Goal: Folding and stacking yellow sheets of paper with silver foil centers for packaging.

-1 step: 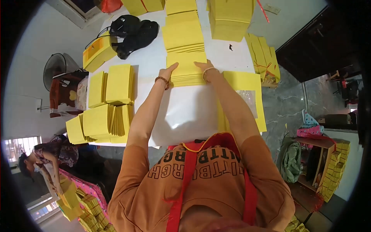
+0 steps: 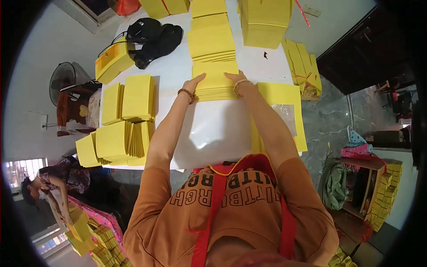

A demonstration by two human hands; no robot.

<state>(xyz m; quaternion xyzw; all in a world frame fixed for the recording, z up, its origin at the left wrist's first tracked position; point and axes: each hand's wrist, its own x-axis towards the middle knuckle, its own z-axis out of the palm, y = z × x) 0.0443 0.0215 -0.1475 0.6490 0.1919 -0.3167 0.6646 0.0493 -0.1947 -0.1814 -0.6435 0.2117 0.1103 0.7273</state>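
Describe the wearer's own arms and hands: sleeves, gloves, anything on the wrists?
The left hand has a brown beaded bracelet at the wrist, the right hand a thin pale bangle. Neither is gloved. The orange-brown sleeves look roughly elbow-length.

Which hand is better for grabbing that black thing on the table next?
Probably the left hand: the black bundle lies ahead on that side, while the right hand is farther across. Both hold the yellow stack, so the left would need to let go first.

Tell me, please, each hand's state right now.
Left hand: holding the near yellow stack by its left side.
Right hand: holding it by the right side.
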